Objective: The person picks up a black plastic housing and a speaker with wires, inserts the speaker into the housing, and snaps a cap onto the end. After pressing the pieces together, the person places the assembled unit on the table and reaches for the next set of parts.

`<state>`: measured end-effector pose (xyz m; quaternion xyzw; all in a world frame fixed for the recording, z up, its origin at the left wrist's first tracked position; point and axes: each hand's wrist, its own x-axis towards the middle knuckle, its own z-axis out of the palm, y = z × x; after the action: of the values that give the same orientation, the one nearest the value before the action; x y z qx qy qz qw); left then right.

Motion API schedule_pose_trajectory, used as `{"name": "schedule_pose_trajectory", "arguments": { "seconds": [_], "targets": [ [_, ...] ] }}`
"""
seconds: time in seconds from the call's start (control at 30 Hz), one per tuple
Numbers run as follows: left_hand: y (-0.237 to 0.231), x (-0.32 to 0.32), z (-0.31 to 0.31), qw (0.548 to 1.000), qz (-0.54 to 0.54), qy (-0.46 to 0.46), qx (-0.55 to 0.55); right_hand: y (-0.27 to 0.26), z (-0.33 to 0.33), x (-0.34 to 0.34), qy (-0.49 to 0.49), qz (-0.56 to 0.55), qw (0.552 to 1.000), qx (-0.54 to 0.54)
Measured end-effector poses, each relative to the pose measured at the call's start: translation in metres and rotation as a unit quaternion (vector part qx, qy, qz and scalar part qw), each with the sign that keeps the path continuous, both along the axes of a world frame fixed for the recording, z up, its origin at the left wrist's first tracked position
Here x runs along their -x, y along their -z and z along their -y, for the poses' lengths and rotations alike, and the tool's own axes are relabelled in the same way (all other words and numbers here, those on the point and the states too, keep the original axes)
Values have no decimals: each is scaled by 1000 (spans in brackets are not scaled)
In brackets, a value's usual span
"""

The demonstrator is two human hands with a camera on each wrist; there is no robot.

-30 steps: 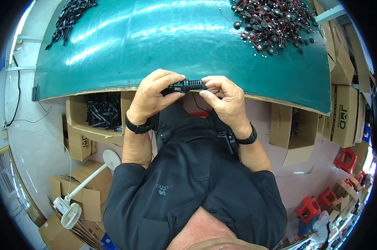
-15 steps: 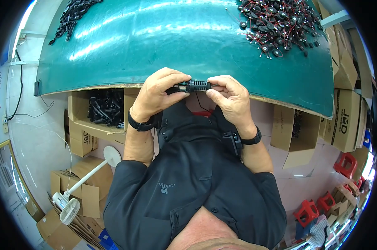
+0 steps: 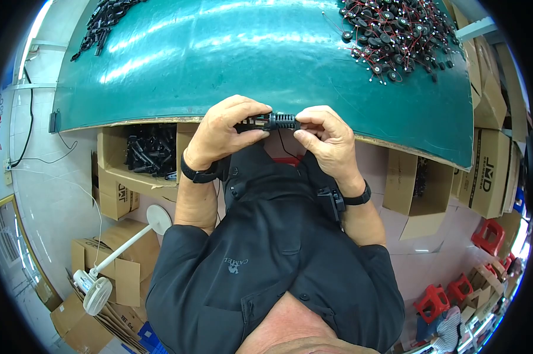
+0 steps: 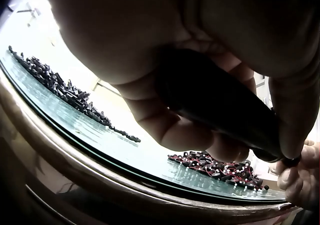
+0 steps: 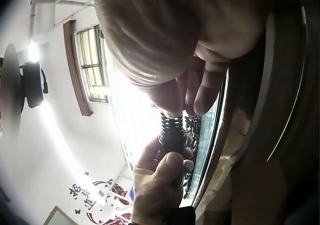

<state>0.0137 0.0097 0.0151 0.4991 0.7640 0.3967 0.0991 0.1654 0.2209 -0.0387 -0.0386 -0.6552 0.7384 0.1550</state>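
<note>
Just over the near edge of the table, both hands hold one black plastic tube (image 3: 285, 121) with a slotted end. My left hand (image 3: 226, 131) grips its thicker body, thumb on the near side and fingers on the far side. Between them an open stretch of the body shows metallic parts inside. In the left wrist view the dark, smooth body (image 4: 225, 104) runs through the left palm. My right hand (image 3: 328, 141) pinches the tip beyond the slots with thumb and fingers. The ribbed slots (image 5: 172, 130) lie between the two hands in the right wrist view.
Small round black parts with red wires (image 3: 396, 38) are heaped at the table's far right. Black plastic pieces (image 3: 104, 23) lie at far left. Below the edge stand a carton (image 3: 110, 156) of black parts and another open carton (image 3: 399, 183). The table (image 3: 219, 71) is green.
The tube has turned slightly, so more of the metallic inside shows between the left fingers. The whole head view has shifted a little; both hands keep their hold.
</note>
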Motion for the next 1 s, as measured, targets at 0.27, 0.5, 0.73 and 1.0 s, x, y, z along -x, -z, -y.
{"name": "schedule_pose_trajectory", "arguments": {
  "seconds": [0.27,0.5,0.73,1.0],
  "targets": [
    [0,0,-1,1000,19,1,3,-1,2,0,9,-10,1000,-11],
    [0,0,-2,1000,11,-1,2,-3,3,0,16,3,1000,12],
    [-1,-1,-2,1000,6,1,4,-6,2,-3,12,6,1000,-5],
    [-3,0,-1,1000,-8,13,0,-3,3,-3,17,13,1000,-20]
  ]
}}
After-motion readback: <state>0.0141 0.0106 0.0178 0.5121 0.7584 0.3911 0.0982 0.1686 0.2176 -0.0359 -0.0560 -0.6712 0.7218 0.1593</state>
